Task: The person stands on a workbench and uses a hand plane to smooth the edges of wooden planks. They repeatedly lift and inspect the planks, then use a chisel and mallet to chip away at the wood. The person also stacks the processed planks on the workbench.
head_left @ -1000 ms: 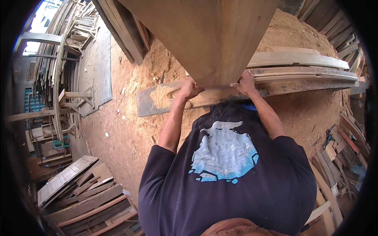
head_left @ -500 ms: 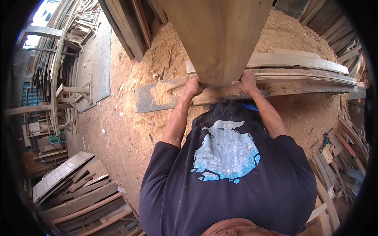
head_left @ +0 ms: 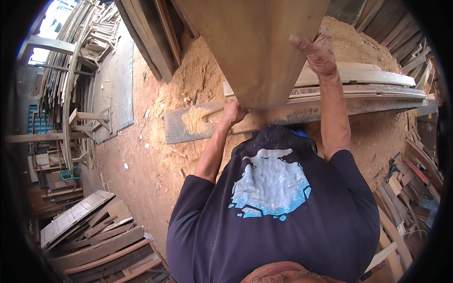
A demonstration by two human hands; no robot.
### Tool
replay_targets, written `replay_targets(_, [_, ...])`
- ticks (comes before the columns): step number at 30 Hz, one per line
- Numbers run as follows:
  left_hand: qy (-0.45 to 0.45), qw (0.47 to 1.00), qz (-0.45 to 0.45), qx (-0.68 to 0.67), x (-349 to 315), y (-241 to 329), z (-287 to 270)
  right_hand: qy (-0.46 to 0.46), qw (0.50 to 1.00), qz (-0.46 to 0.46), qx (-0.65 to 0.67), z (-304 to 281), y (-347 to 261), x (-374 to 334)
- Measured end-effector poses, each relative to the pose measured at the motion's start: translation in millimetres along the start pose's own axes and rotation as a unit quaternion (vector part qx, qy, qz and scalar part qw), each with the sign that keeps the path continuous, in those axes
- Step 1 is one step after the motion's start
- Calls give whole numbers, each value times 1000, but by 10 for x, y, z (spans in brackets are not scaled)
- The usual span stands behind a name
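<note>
A wide, smooth wooden board [head_left: 257, 52] rises from in front of me to the top of the view, its lower end just above a thick plank [head_left: 174, 127]. At the board's lower left corner my left hand [head_left: 232, 113] is closed, its fingers curled at the edge. My right hand [head_left: 321, 56] is raised along the board's right edge. Its thumb is spread out over the board's face and its fingers point upward, partly hard to see. The plank lies crosswise below, with sawdust on its left end.
Several long boards [head_left: 361, 77] are stacked behind the plank to the right. Sawdust [head_left: 200, 61] covers the ground. Upright timbers [head_left: 150, 40] stand at the upper left. Piles of scrap wood [head_left: 104, 236] lie at the lower left and along the right [head_left: 408, 188].
My right hand has left the board's lower right corner and moved up along its right edge, opening. My left hand stays at the lower left corner. The board's lower end has shifted slightly.
</note>
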State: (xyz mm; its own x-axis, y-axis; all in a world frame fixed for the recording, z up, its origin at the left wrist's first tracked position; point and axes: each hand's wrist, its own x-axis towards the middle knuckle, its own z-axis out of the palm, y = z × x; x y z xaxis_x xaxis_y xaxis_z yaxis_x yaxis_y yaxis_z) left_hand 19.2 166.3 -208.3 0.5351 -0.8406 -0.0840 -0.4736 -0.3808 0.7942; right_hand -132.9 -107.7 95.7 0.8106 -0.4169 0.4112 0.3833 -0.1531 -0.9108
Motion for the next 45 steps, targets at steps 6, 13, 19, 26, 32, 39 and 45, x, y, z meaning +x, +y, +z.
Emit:
replay_targets(6, [1,995,68,-67,-114,778,-545,51,992,-81,88,211,-228,28])
replay_targets(13, [90,986,114,-77,100,1432,-896,181,957,-219,57,320,-943,576])
replay_targets(19, [194,971,109,-90,441,1225,-686,109,973,-201,-35,150,-931,813])
replay_targets(26, [205,946,-146,204,-216,596,-275,17,991,-60,-120,-299,-255,1078])
replay_targets(32, [340,821,-435,-149,-776,424,571,-81,944,64,-313,-793,660,1189])
replay_targets(39, [332,562,-415,-634,-195,1228,1602,-271,857,183,-398,-1421,1707,1321])
replay_targets(45, [305,642,-453,-538,266,1668,2021,-375,843,193,-333,-1313,2356,1468])
